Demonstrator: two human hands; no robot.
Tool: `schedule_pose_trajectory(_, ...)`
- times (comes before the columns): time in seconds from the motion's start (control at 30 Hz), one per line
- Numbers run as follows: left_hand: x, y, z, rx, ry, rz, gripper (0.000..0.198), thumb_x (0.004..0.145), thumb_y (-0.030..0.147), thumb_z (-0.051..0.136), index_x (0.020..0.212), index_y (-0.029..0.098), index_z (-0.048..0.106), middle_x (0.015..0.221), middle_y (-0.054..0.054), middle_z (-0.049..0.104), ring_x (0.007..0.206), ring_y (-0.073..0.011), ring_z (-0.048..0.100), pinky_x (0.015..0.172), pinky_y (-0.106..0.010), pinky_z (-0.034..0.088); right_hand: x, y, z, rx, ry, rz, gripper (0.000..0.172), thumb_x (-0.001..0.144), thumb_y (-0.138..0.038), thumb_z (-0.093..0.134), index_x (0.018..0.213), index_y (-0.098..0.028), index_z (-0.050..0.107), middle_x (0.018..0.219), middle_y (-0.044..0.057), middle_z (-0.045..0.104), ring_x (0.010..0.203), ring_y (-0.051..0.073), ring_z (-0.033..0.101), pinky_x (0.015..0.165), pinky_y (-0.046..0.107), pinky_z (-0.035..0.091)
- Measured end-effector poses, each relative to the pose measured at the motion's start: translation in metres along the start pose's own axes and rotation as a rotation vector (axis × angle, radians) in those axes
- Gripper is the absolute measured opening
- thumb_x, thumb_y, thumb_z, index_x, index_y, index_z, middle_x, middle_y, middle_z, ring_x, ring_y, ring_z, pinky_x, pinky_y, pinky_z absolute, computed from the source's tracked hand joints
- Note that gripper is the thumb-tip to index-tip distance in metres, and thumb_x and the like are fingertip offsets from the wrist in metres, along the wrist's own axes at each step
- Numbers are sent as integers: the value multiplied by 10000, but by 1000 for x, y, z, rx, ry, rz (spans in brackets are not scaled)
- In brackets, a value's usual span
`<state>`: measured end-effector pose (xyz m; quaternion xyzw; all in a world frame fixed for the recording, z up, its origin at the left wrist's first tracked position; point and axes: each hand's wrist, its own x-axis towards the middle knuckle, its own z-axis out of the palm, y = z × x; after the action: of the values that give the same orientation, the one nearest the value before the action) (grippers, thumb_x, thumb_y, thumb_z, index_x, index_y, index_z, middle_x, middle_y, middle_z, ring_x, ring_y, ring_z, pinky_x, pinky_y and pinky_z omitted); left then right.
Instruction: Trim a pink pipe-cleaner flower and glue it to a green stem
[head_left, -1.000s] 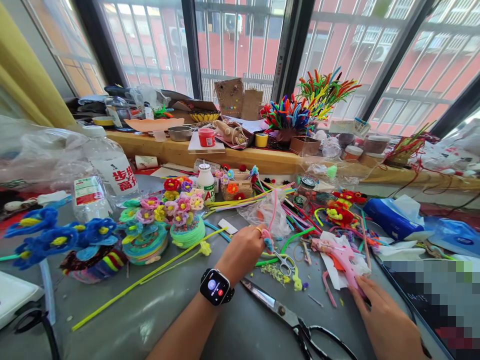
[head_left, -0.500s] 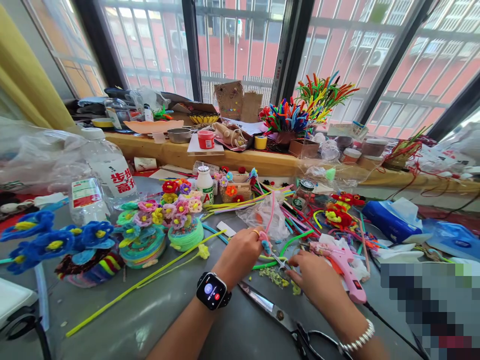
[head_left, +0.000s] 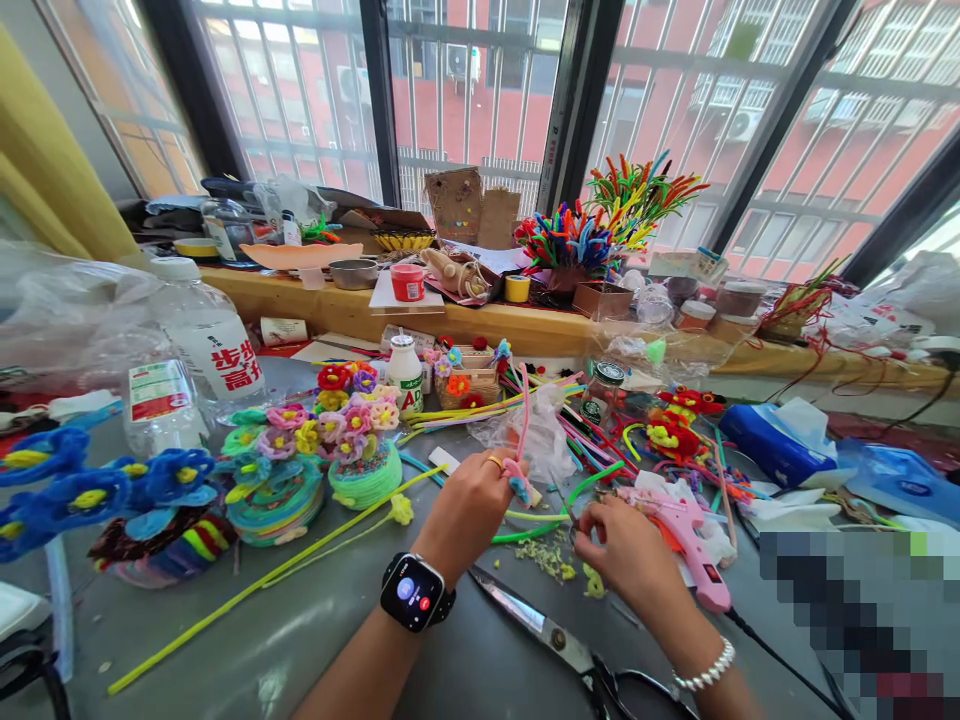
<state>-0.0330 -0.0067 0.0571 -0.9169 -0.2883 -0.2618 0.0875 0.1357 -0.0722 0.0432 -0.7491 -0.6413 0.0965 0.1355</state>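
Observation:
My left hand [head_left: 469, 505], with a smartwatch [head_left: 410, 590] on its wrist, is closed on a pink pipe cleaner [head_left: 523, 410] that stands upright and ends in a small pink and blue curl [head_left: 517, 487]. My right hand [head_left: 630, 555] is just to the right of it. Its fingers pinch the handles of small scissors [head_left: 564, 503], whose blades point up towards the curl. Green pipe-cleaner scraps [head_left: 551, 555] lie on the grey table [head_left: 315, 640] under both hands.
Large black-handled scissors [head_left: 544, 628] lie near my wrists. A pink glue gun [head_left: 690, 535] rests right of my right hand. Pipe-cleaner flower baskets [head_left: 364, 455], blue flowers [head_left: 150, 480], a water bottle [head_left: 214, 345], a long green stem [head_left: 255, 585] and a blue tissue pack [head_left: 780, 440] crowd the table.
My right hand let go of the pink glue gun, moved left and took hold of the small scissors. My left hand kept the pink pipe cleaner, shifting slightly left.

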Motion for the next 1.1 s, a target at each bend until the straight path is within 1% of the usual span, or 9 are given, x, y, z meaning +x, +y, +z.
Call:
schedule_pose_trajectory(0.13,-2,2,0,-6,120,1,171,793,103,410,906,138,533,915,-90,596,809,-185,553,698,-319,475,1,5,-3,455,30,-40,161,715,-257,477,703,-142,589,616,14,513,576,147,473,543,246,339)
schedule_pose_trajectory(0.23,-3,7,-1,-15,167,-2,191,798,108,402,945,140,520,928,-91,602,823,-181,553,713,-312,472,1,-1,2,830,-24,-47,193,731,-332,478,662,-152,491,571,-30,411,506,104,374,468,209,284)
schedule_pose_trajectory(0.3,-3,11,-3,-12,185,1,195,806,112,384,945,140,519,933,-94,604,823,-183,554,709,-316,472,1,-7,7,1002,-43,-57,230,736,-356,485,616,-170,423,541,-57,321,477,84,300,439,196,239)
schedule_pose_trajectory(0.37,-2,14,-4,-6,185,12,193,817,117,361,925,133,521,927,-100,605,814,-185,557,692,-321,476,-1,-11,11,1083,-47,-72,260,737,-364,499,595,-177,387,534,-67,269,473,78,251,430,194,208)
schedule_pose_trajectory(0.57,0,21,-3,7,91,82,160,820,129,371,885,112,516,867,-93,608,761,-176,570,648,-316,484,-1,-10,14,1035,-32,-137,280,749,-407,502,613,-169,443,569,-54,272,508,90,256,446,199,211)
schedule_pose_trajectory(0.77,-2,22,-5,21,168,128,200,835,153,342,921,110,517,917,-105,602,770,-180,566,661,-322,484,2,-7,19,989,-27,-217,332,763,-464,456,625,-162,458,601,-40,308,530,99,287,467,201,252)
schedule_pose_trajectory(0.9,-2,23,-6,16,172,138,219,840,144,325,935,109,519,922,-106,600,776,-172,565,664,-313,485,0,-9,20,1010,-41,-226,354,778,-501,403,693,-166,478,615,-33,331,526,100,320,469,191,299)
schedule_pose_trajectory(1.0,-2,24,-7,-3,174,138,214,839,155,334,942,114,517,918,-103,599,785,-169,564,677,-311,483,-3,-11,16,984,-42,-296,391,788,-527,355,831,-177,522,732,9,456,641,135,427,611,223,387)
schedule_pose_trajectory(1.1,-1,24,-7,-3,187,152,209,835,148,340,937,114,520,913,-101,603,789,-169,564,691,-316,480,-5,-11,12,930,-36,-351,473,772,-577,315,949,-189,519,832,38,520,757,175,477,718,266,404)
